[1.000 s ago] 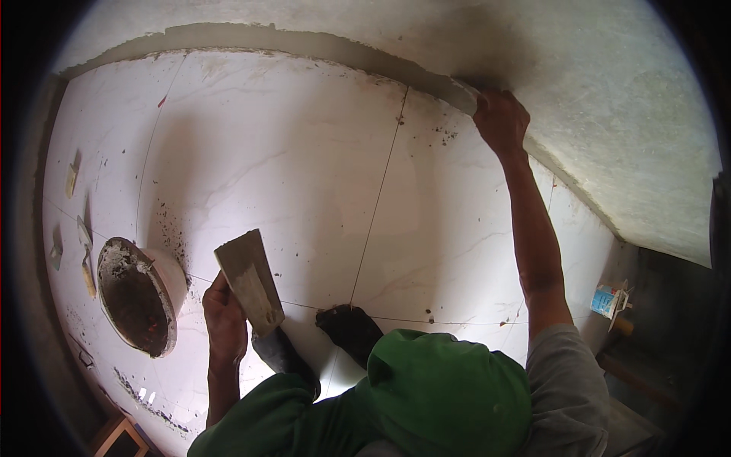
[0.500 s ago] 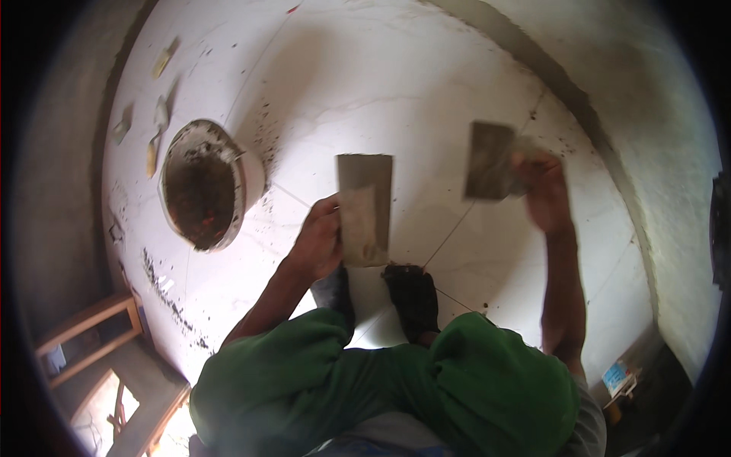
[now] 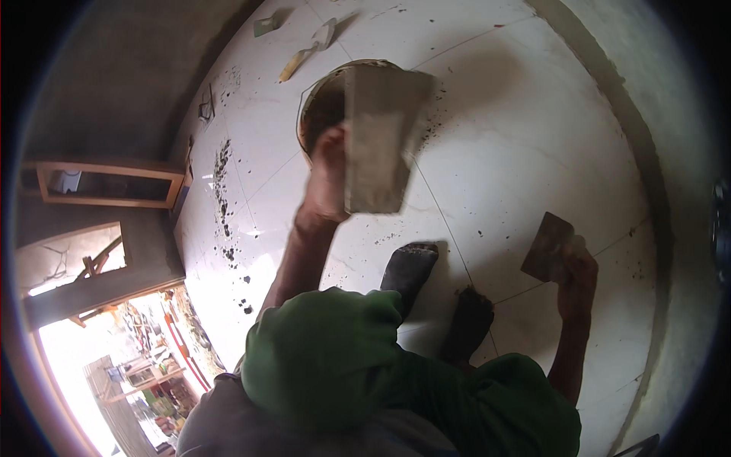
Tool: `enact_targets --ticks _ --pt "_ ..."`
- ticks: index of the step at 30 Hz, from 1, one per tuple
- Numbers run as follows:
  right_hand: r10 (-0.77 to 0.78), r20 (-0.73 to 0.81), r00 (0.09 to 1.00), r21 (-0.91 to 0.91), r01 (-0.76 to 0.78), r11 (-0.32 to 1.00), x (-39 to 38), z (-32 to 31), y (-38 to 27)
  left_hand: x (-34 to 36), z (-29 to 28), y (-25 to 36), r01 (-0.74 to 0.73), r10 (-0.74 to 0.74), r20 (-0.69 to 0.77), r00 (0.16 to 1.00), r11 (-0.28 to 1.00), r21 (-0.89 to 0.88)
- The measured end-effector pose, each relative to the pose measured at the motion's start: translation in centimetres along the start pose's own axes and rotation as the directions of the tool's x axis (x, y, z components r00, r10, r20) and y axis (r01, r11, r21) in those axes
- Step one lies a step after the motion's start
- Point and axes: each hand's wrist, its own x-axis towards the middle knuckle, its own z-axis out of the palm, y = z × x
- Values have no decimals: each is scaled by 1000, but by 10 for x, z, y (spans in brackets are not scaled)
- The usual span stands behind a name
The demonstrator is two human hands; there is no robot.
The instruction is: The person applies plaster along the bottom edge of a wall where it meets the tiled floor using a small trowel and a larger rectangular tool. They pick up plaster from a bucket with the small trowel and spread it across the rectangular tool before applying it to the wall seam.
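Observation:
My left hand (image 3: 327, 179) is closed on the edge of a flat rectangular plastering trowel (image 3: 381, 145), whose broad face carries a smooth grey coat. That trowel is up in front of a round bucket (image 3: 335, 74), hiding its right part; dark mix shows inside the left part. My right hand (image 3: 580, 282), out to the right, grips a smaller squarish scraper (image 3: 547, 247) with a dark grey blade. The scraper hangs apart from the trowel, over the pale floor tiles. The fingers behind each tool are partly hidden.
Beyond the bucket lie a trowel with a yellowish handle (image 3: 295, 65) and a small scraper (image 3: 266, 27). Dark crumbs (image 3: 222, 186) streak the tiles at left. My dark-covered feet (image 3: 411, 274) stand below the bucket. Wood-framed openings (image 3: 106, 202) are at left; a grey wall curves along the right.
My view has swung left, so the bucket appears nearer the middle. My left hand has brought the trowel up in front of the bucket. The right hand, still holding its scraper, appears lower.

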Motion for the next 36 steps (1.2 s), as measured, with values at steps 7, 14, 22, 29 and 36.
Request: enact_targets --ticks 7,14,22,29,36 --pt "-200 311 929 -622 357 697 58 136 -152 -21 -194 72 -360 690 545 475 -413 837" --pt "-163 536 828 -807 560 189 126 269 -149 20 -203 36 -478 762 -10 647 415 774" --pt "-89 427 900 -758 409 508 91 338 -127 83 -223 30 -334 318 -194 928 941 -55" --pt "-71 514 855 -852 518 72 118 339 -146 87 -160 43 -282 274 -126 954 958 -52" --pt "36 890 454 -332 701 -631 171 347 -96 101 -97 57 -305 295 89 951 941 148"
